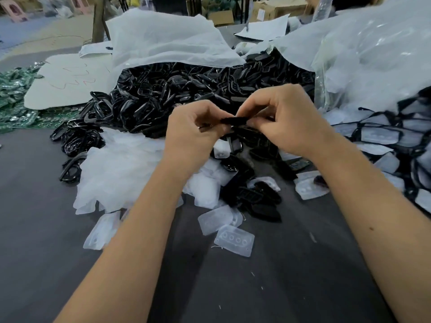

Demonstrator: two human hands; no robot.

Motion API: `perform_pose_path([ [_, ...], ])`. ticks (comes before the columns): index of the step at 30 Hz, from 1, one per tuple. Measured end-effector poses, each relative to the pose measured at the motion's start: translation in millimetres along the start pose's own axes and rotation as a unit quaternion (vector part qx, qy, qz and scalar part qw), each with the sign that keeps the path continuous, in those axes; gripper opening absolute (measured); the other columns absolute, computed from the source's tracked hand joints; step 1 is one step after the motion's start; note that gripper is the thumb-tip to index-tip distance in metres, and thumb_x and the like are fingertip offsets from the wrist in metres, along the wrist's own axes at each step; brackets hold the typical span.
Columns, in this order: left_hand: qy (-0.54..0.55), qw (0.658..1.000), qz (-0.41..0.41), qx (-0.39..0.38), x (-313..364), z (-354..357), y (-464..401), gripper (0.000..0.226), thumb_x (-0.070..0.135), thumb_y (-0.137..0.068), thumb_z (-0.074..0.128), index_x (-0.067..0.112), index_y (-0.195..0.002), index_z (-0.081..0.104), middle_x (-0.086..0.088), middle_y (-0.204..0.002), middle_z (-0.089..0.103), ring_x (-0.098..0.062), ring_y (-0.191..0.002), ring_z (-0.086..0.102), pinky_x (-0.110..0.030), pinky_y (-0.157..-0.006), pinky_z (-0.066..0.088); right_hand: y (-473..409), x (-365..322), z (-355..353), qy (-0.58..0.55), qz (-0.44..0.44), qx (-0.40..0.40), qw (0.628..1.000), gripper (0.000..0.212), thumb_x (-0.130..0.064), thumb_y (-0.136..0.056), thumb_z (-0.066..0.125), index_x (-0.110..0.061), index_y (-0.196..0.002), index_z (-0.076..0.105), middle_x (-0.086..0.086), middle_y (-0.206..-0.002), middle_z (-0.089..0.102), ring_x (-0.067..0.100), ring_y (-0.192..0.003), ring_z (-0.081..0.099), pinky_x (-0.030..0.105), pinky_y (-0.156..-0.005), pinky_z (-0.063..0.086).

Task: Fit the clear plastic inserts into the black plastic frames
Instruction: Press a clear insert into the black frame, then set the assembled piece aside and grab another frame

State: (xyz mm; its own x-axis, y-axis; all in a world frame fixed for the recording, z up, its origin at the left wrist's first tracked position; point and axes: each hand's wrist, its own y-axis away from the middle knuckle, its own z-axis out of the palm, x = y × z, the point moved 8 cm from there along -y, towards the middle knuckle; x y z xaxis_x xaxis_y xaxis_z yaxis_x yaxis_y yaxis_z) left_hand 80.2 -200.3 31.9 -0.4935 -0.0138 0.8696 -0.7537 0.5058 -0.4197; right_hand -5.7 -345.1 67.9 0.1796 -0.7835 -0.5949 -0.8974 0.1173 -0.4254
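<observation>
While left hand (196, 127) and right hand (282, 120) pinch it, black frame (233, 120) shows edge-on, thin, dark.

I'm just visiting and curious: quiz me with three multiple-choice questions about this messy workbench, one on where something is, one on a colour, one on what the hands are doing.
1. Where is the big heap of black plastic frames?
A. Spilling from a white sack beyond the hands
B. Stacked on the floor
C. In a metal tray

2. What colour is the pile of circuit boards at far left?
A. Red
B. Green
C. Yellow

3. What are the two hands doing?
A. Resting flat
B. Pointing at the pile
C. Pinching one black plastic frame between them

Answers: A, the white sack opens over the heap; B, they show green; C, the left hand and right hand both grip it.
</observation>
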Motion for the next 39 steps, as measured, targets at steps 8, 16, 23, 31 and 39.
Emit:
perform_pose_path([
  [8,-0.083,0.991,0.083,-0.067,50.9,131.2,-10.8,0.019,-0.015,-0.076,0.072,0.002,-0.084,0.076,-0.007,-0.082,0.075,-0.02,-0.082,0.072,-0.033,-0.076,0.061,55.3,36.8,-98.6,0.207,0.113,0.067,0.97,0.047,0.017,-0.077,0.06,-0.023,-0.09,0.081,-0.005,-0.081,0.074,0.008,-0.073,0.068,0.022,-0.077,0.054],
  [16,-0.232,0.945,0.11,-0.204,57.3,178.9,0.0,0.044,-0.009,-0.075,0.066,0.023,-0.099,0.084,-0.007,-0.099,0.073,-0.024,-0.095,0.064,-0.035,-0.082,0.052,67.9,61.7,-113.0,0.233,0.221,-0.02,0.947,0.053,0.011,-0.086,0.048,-0.034,-0.073,0.073,-0.008,-0.078,0.068,0.011,-0.074,0.064,0.017,-0.067,0.043],
  [23,-0.286,0.954,0.063,-0.061,43.4,95.3,-4.8,0.033,-0.006,-0.08,0.063,0.013,-0.097,0.082,-0.005,-0.1,0.076,-0.025,-0.101,0.066,-0.039,-0.089,0.051,28.0,32.9,-81.9,0.189,0.149,0.016,0.971,0.047,0.009,-0.08,0.05,-0.026,-0.079,0.081,-0.018,-0.074,0.063,0.001,-0.071,0.062,0.013,-0.068,0.046],
  [31,-0.377,0.924,0.012,-0.058,3.1,30.6,5.3,0.022,0.01,-0.091,0.073,0.01,-0.113,0.076,-0.011,-0.104,0.068,-0.032,-0.103,0.063,-0.038,-0.087,0.048,-12.5,16.5,9.5,0.195,0.102,-0.086,0.972,0.044,0.008,-0.083,0.06,-0.021,-0.108,0.08,0.004,-0.104,0.076,0.02,-0.094,0.07,0.037,-0.087,0.06],
  [39,-0.336,0.942,0.016,-0.007,-8.6,6.6,11.3,0.01,0.016,-0.088,0.08,0.01,-0.096,0.079,-0.005,-0.095,0.068,-0.022,-0.09,0.063,-0.042,-0.084,0.051,-22.5,23.1,28.4,0.205,0.107,-0.087,0.969,0.034,0.001,-0.088,0.069,-0.024,-0.108,0.078,0.008,-0.114,0.072,0.027,-0.101,0.07,0.042,-0.092,0.059],
])
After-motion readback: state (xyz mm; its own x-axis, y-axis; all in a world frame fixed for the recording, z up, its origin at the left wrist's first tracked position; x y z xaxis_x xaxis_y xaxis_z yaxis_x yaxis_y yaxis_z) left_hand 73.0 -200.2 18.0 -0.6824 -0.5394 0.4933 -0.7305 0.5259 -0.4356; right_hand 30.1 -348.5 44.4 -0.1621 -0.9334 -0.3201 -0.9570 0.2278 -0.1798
